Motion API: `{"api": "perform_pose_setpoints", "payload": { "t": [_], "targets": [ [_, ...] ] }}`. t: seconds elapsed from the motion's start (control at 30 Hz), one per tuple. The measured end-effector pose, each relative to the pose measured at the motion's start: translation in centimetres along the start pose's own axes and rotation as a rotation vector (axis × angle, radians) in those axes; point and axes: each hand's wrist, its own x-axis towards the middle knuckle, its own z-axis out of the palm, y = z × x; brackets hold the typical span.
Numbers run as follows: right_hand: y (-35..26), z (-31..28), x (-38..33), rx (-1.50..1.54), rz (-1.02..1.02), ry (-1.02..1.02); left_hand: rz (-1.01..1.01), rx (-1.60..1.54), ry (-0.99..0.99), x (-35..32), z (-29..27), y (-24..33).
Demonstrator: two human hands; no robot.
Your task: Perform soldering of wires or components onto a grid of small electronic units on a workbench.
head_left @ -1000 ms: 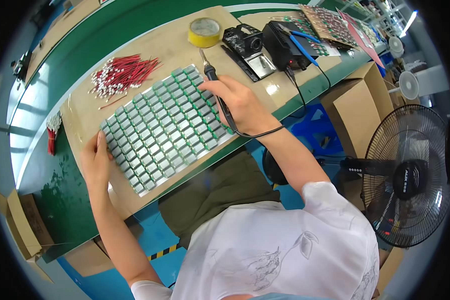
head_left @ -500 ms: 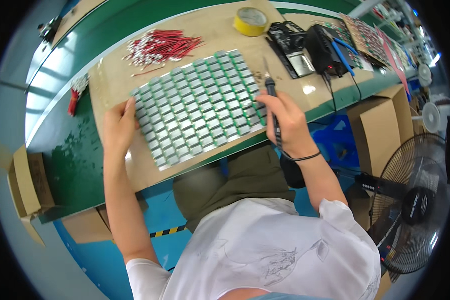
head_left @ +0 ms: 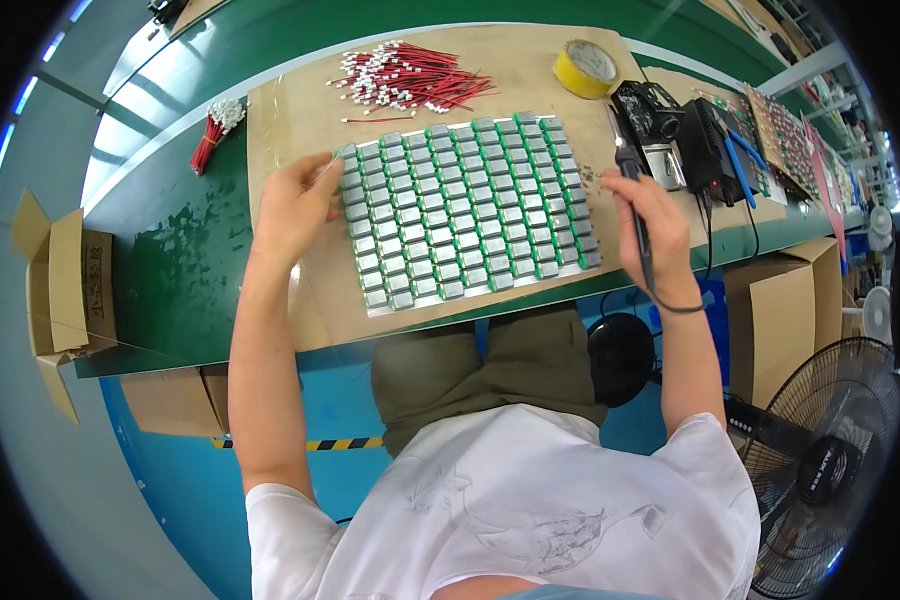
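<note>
So, at the far left I've got an open cardboard box (head_left: 67,285) by the end of the green table (head_left: 175,225), and a bit right of it a small bundle of red wires (head_left: 215,135) with white ends. Next comes the left hand (head_left: 295,205): fingers loosely curled, thumb and fingertips right at the upper left edge of the panel. From up here I honestly can't tell if it's pinching that edge or just touching it.

The panel (head_left: 470,210) itself, rows of grey blocks with green strips between, lies flat on the brown mat (head_left: 320,285), mid-view between the two hands. Above it there's a messy pile of red wires (head_left: 400,80), then a roll of yellow tape (head_left: 585,70).

Just past the panel's right edge is the right hand (head_left: 658,228), fingers closed round a soldering iron (head_left: 628,163), tip pointing away from the person, clear of the blocks. Right of that I see a black unit (head_left: 712,150) with a red light, blue-handled pliers (head_left: 742,155) against it, and a big fan (head_left: 825,470) low down.
</note>
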Motion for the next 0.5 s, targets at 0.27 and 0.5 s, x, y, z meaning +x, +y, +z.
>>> {"api": "perform_pose_setpoints", "payload": {
  "t": [0.27,0.5],
  "targets": [
    [3.7,3.3,5.7,0.125,-0.089,-0.056,0.012,0.030,-0.001,1.0,0.1,0.6],
    [3.6,5.0,6.0,0.145,-0.090,-0.096,0.020,0.037,-0.027,1.0,-0.1,0.5]
  ]
}}
